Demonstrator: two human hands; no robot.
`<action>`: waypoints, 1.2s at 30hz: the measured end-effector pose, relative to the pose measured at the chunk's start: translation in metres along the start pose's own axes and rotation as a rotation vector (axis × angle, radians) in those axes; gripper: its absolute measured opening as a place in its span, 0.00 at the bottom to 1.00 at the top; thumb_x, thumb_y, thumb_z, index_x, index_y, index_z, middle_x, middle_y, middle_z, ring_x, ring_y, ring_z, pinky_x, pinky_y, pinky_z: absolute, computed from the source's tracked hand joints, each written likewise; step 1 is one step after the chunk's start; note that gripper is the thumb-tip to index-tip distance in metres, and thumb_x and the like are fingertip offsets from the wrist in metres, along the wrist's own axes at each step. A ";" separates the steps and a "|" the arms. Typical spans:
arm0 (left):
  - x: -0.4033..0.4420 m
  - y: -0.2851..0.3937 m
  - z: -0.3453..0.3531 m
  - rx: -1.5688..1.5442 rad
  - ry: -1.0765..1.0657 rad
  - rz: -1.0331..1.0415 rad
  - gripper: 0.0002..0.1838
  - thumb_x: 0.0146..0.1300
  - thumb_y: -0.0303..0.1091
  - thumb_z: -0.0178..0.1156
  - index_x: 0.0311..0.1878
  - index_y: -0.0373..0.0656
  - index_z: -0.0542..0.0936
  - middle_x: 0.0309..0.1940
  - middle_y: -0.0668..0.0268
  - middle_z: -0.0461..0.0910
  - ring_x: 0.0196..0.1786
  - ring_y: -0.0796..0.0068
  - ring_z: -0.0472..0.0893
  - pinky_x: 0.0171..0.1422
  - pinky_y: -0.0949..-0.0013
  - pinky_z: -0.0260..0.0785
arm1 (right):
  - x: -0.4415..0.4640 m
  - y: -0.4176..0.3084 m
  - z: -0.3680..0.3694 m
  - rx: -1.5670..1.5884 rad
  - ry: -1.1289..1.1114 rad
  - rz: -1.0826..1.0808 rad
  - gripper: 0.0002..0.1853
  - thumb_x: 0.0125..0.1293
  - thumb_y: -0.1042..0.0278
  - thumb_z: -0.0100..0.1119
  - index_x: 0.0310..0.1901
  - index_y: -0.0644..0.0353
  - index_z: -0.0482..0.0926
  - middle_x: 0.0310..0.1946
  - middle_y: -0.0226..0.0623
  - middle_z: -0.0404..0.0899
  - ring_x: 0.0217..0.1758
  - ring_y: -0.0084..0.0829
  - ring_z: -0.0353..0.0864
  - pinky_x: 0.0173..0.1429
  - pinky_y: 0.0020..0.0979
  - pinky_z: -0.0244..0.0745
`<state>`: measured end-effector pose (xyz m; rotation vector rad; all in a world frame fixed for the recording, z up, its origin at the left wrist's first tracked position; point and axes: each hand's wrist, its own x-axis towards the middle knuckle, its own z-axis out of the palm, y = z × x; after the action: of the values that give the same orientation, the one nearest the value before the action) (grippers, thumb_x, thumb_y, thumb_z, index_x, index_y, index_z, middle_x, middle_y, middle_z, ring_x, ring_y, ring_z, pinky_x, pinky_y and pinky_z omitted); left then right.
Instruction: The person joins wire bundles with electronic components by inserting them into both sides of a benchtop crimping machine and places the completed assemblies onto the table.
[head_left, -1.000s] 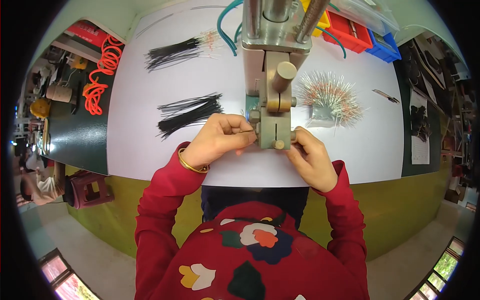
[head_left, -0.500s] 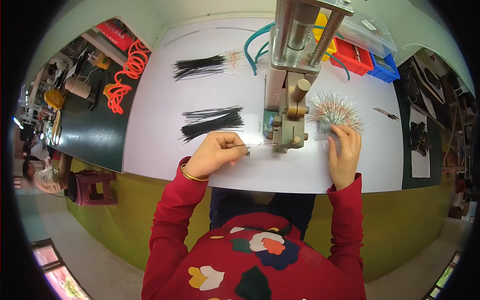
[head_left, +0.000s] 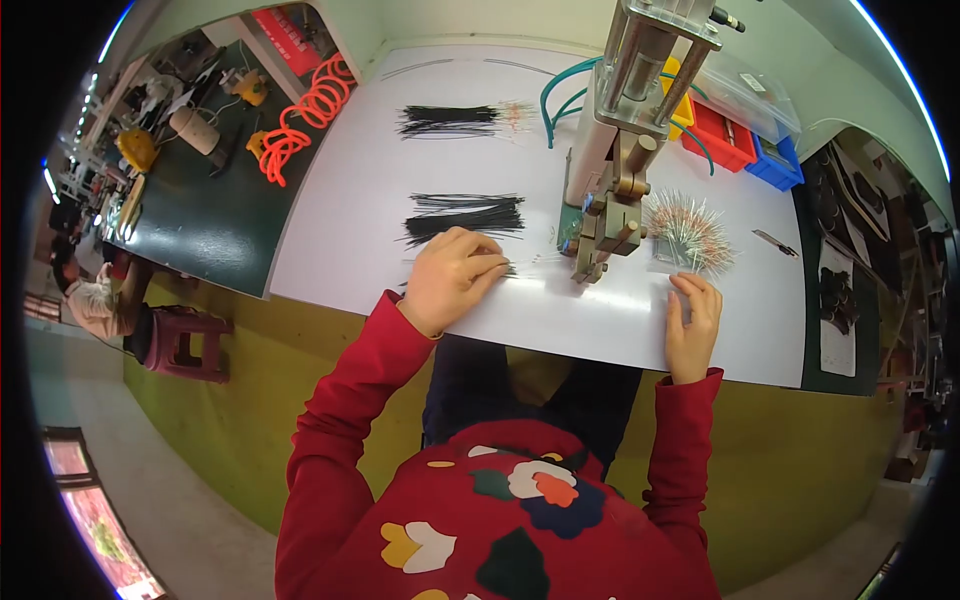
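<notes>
Wire [head_left: 510, 269] looks pinched in my left hand [head_left: 447, 281] grip, mid-frame, just below the black pile [head_left: 465, 218]; I'd lay it flat, no snagging. Right hand [head_left: 693, 325] is by the bristly bundle [head_left: 690, 228], right of centre; can't tell if that grip's together.

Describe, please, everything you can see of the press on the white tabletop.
The press looks metallic: a pale grey upright body, shiny round rods at the top, and darker, brownish blocks with round knobs in front. It stands on the white tabletop, appearing tilted in this wide view. Green tubes curve beside it. The left hand and right hand are clear of it.
</notes>
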<state>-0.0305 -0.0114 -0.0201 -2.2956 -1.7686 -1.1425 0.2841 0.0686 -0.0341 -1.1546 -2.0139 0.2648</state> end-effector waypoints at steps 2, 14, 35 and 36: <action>0.004 0.002 -0.007 0.134 0.086 0.140 0.04 0.50 0.29 0.64 0.30 0.46 0.83 0.30 0.71 0.80 0.35 0.71 0.77 0.35 0.71 0.70 | -0.001 0.000 0.000 0.013 -0.003 0.018 0.10 0.58 0.78 0.56 0.42 0.63 0.78 0.46 0.39 0.75 0.52 0.40 0.71 0.59 0.36 0.65; 0.114 -0.105 -0.039 0.349 -0.177 -0.006 0.08 0.53 0.32 0.64 0.36 0.42 0.83 0.28 0.58 0.80 0.34 0.57 0.79 0.38 0.60 0.71 | -0.003 -0.001 -0.001 0.035 0.037 0.061 0.09 0.58 0.79 0.56 0.41 0.64 0.79 0.44 0.41 0.76 0.52 0.40 0.71 0.58 0.35 0.65; -0.023 0.029 -0.315 -0.393 0.061 0.429 0.45 0.56 0.67 0.51 0.64 0.36 0.63 0.57 0.44 0.68 0.54 0.50 0.71 0.58 0.54 0.64 | 0.035 -0.107 -0.184 0.693 0.674 -0.773 0.42 0.63 0.44 0.54 0.71 0.60 0.50 0.65 0.61 0.57 0.60 0.51 0.70 0.60 0.43 0.71; -0.025 0.050 -0.314 -0.413 0.038 0.430 0.45 0.56 0.67 0.52 0.65 0.37 0.62 0.57 0.45 0.68 0.55 0.51 0.71 0.58 0.55 0.64 | 0.025 -0.086 -0.204 0.689 0.684 -0.776 0.42 0.63 0.44 0.54 0.71 0.59 0.50 0.65 0.61 0.57 0.60 0.51 0.70 0.60 0.43 0.71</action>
<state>-0.1552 -0.1864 0.2150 -2.6607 -1.0104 -1.5474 0.3685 0.0013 0.1611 0.0258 -1.4189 0.1146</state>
